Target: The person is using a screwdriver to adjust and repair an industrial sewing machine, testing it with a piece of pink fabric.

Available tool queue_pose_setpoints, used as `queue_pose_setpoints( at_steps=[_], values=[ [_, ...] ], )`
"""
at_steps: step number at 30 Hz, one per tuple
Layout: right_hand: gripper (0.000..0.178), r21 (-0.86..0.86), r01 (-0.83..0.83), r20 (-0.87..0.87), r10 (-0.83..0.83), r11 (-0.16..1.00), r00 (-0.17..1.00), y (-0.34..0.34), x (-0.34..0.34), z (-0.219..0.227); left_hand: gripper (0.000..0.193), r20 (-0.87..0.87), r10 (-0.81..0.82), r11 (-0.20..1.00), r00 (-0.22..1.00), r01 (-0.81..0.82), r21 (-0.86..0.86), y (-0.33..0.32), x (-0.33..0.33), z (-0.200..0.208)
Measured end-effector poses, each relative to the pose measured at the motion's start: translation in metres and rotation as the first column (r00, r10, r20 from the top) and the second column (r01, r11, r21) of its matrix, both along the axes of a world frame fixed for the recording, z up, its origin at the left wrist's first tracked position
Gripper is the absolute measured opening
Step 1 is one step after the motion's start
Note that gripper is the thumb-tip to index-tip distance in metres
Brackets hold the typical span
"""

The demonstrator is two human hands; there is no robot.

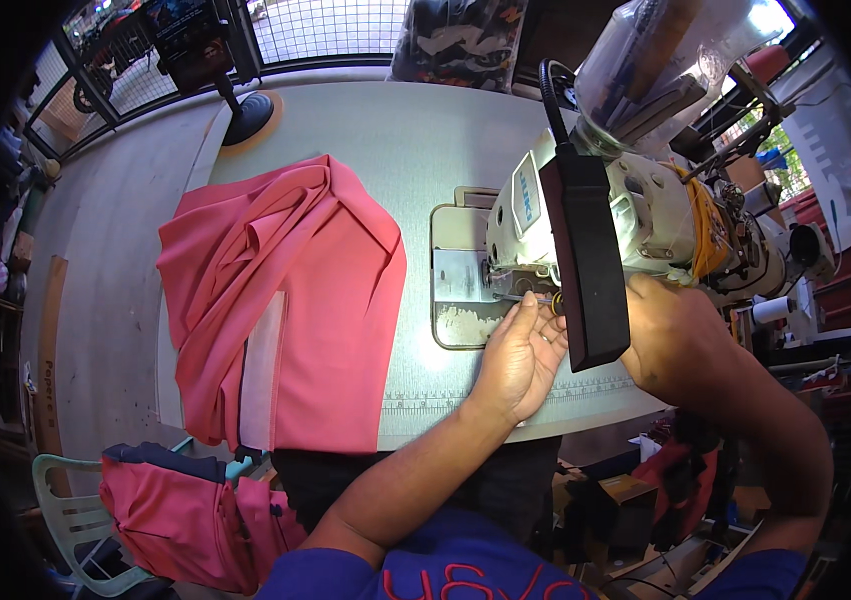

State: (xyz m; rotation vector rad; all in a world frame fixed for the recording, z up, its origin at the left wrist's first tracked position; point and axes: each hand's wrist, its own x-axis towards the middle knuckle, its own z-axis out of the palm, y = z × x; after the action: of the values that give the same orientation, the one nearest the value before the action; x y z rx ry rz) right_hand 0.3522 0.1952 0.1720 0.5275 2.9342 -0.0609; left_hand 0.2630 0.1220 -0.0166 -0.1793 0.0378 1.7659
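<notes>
A sewing machine (521, 225) stands on the right part of the table, its needle area lit. Close below the needle, my left hand (518, 365) is closed, thumb and fingertips pinching a thin metal shaft. The shaft looks like that of a small screwdriver (557, 302) with a yellow-and-black end, and it points left toward the needle plate (463, 275). My right hand (674, 335) is bent in from the right beside the machine head. A black lamp (586, 260) hides its fingers, so what it holds cannot be made out.
Pink fabric (331, 290) lies in folds left of the machine. More pink cloth (176, 515) hangs over a pale green chair (51, 490). A phone on a stand (249, 118) is at the far left table corner. A clear container of tools (646, 80) stands behind the machine.
</notes>
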Motion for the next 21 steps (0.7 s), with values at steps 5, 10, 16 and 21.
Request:
queue_pose_setpoints(
  at_steps=[5,10,16,21],
  values=[
    [0.024,-0.068,0.055,0.045,-0.052,0.996,0.998,0.003,-0.004,-0.001,0.013,-0.052,0.012,0.998,0.999,-0.015,-0.054,-0.002,0.0,0.014],
    [0.028,-0.282,0.241,-0.057,-0.267,0.928,0.962,-0.01,-0.009,0.008,0.021,-0.117,0.019,0.983,0.993,-0.039,-0.177,-0.003,-0.001,0.025],
    [0.03,-0.253,0.232,-0.058,-0.254,0.939,0.965,-0.011,-0.001,0.006,0.022,-0.109,-0.026,0.977,0.994,0.002,-0.211,-0.006,-0.004,0.031],
    [0.033,-0.112,0.267,-0.033,-0.272,0.957,0.962,-0.006,0.002,-0.008,0.021,-0.07,0.012,0.979,0.997,-0.026,-0.201,-0.003,-0.003,0.03]
  ],
)
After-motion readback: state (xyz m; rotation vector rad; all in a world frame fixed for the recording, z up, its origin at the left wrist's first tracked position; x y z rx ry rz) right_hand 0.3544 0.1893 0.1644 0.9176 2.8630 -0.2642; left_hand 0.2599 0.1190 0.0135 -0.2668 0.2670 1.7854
